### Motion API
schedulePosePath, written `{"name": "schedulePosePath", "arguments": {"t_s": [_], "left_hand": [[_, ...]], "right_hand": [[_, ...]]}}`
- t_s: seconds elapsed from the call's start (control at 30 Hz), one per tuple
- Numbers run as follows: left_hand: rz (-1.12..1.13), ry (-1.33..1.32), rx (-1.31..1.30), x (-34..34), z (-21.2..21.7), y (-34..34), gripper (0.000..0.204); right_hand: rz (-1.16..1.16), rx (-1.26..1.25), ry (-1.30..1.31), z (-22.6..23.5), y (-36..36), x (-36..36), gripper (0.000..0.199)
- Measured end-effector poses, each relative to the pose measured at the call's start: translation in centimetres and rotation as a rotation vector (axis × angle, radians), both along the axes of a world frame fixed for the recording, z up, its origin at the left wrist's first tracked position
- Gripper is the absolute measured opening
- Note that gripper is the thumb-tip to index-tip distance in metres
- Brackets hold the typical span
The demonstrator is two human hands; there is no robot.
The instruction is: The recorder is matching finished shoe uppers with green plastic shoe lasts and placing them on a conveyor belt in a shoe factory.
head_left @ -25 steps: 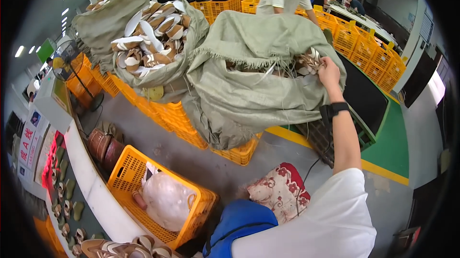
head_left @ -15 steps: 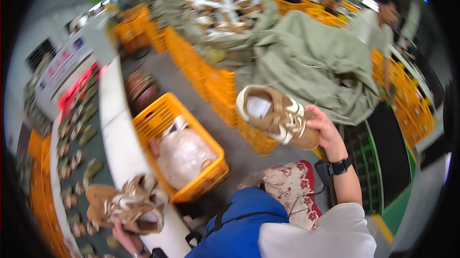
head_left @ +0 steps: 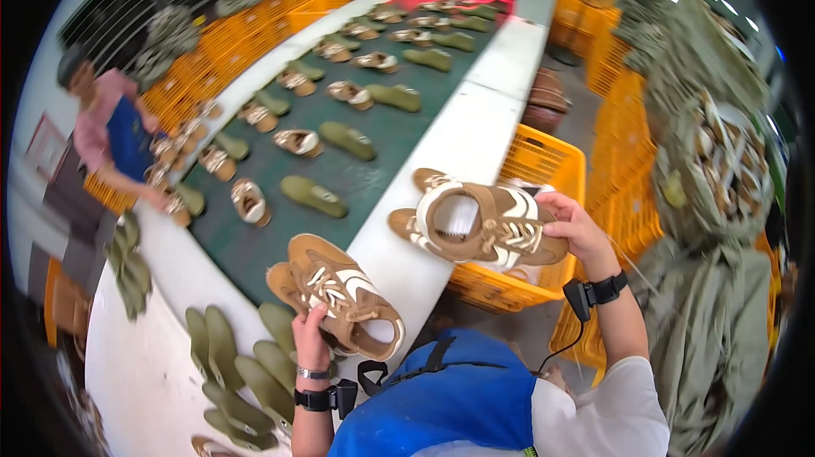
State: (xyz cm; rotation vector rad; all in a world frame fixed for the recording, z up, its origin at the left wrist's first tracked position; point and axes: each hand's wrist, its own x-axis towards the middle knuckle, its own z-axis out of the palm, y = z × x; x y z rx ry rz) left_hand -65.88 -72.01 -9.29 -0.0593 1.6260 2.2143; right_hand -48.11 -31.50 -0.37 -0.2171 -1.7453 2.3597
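Observation:
My left hand [head_left: 311, 348] is closed on a brown sneaker [head_left: 335, 291] with white stripes and pale laces. Another brown shoe shows partly beneath it; whether the hand grips that one too is hidden. My right hand [head_left: 581, 232] grips the toe end of a matching sneaker [head_left: 509, 228], its opening turned up and pale paper or lining inside. Behind this shoe, parts of more brown sneakers [head_left: 406, 223] stick out over the white ledge [head_left: 399, 181]. Olive-green insoles [head_left: 272, 380] lie in several overlapping groups on the white table, left of my left forearm.
A green conveyor belt [head_left: 280, 172] carries rows of shoes and green insoles. Across it, a person in a blue apron [head_left: 127, 134] reaches toward shoes. An orange crate [head_left: 552, 151] stands right of the ledge. Farther right are stacked crates [head_left: 624, 143] and a sack of shoes [head_left: 726, 160].
The view has swung left toward the belt. My right hand has brought its sneaker from above the aisle to over the ledge and crate. The left hand still holds its sneaker.

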Motion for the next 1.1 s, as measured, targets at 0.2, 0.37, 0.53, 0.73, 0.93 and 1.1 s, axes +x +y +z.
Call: {"name": "schedulePosePath", "arguments": {"t_s": [0.2,0.37,0.53,0.73,0.93,1.1], "left_hand": [[0.075,-0.305,0.066,-1.2,-6.5,-0.3,0.035],[-0.099,-0.247,-0.238,-3.3,-7.1,1.1,0.045],[-0.181,0.378,-1.163,-4.2,-5.6,4.4,0.066],[0.131,0.811,-1.44,-3.3,-6.0,7.9,0.085],[-0.352,0.496,-0.623,-1.1,-1.6,9.8,0.076],[-0.922,0.474,-0.212,1.6,2.8,11.9,0.06]], "right_hand": [[0.458,0.11,-0.085,-1.8,1.8,-13.2,0.04],[0.966,0.852,-0.124,1.3,0.2,-21.5,0.037],[1.246,0.946,-0.121,1.5,-3.6,-27.6,0.037],[1.27,1.033,-0.165,0.8,-5.2,-27.5,0.036],[1.26,1.049,-0.102,3.4,-3.8,-20.2,0.029],[1.054,1.072,0.163,3.9,-5.0,-16.3,0.032]]}}
